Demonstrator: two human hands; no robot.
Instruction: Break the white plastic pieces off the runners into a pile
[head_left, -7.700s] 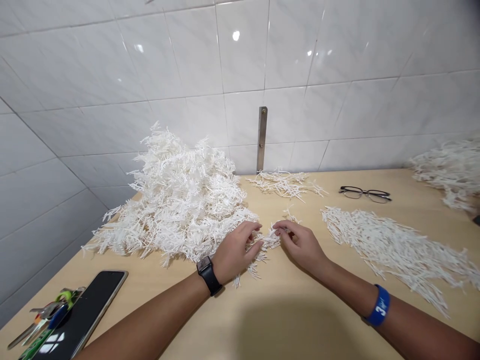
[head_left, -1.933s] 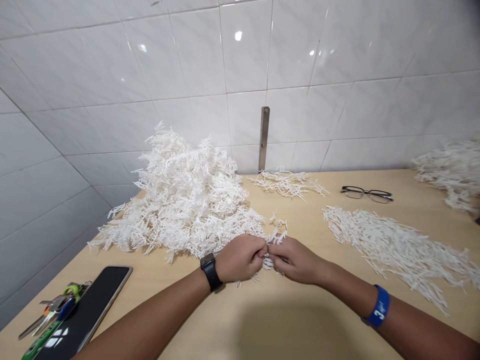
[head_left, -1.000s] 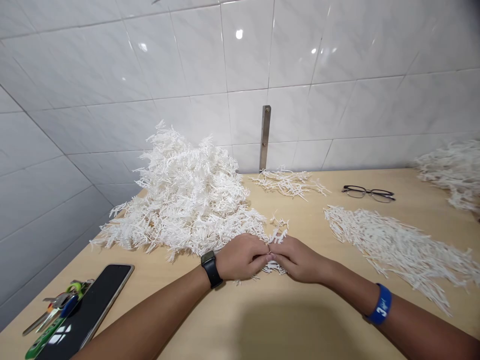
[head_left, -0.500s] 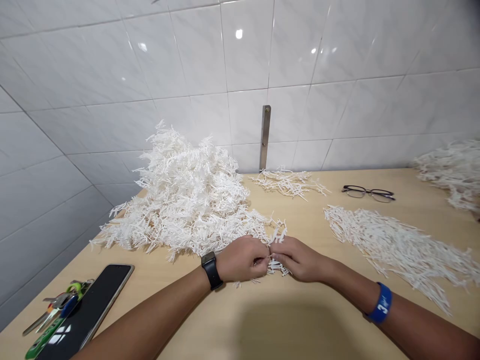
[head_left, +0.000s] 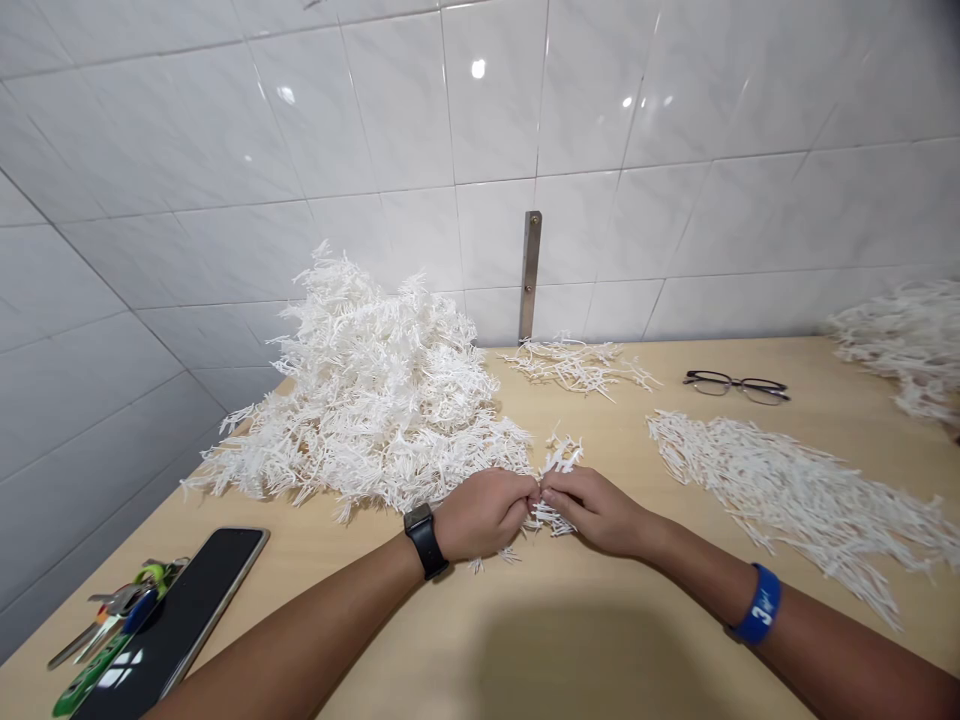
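Note:
My left hand [head_left: 486, 512], with a black watch on its wrist, is closed in a pinch at the front right edge of a tall heap of white branching pieces [head_left: 382, 390]. Fingertip to fingertip with it, my right hand [head_left: 600, 510] is pinched too. Whatever lies between the fingertips is too small to make out. Small white branching pieces [head_left: 561, 455] show just behind and below the fingertips. To the right, a flat spread of thin white strands [head_left: 795, 490] lies on the wooden table [head_left: 420, 640].
A phone [head_left: 202, 590] with keys [head_left: 120, 605] lies at the front left. Glasses [head_left: 736, 385] rest at the back right, near another white pile [head_left: 904, 345]. Loose white pieces [head_left: 581, 366] lie by a metal bracket [head_left: 529, 275] against the tiled wall.
The fingers of both hands have shifted slightly, and the left fingers are more tightly closed. The small white pieces around the fingertips have changed position.

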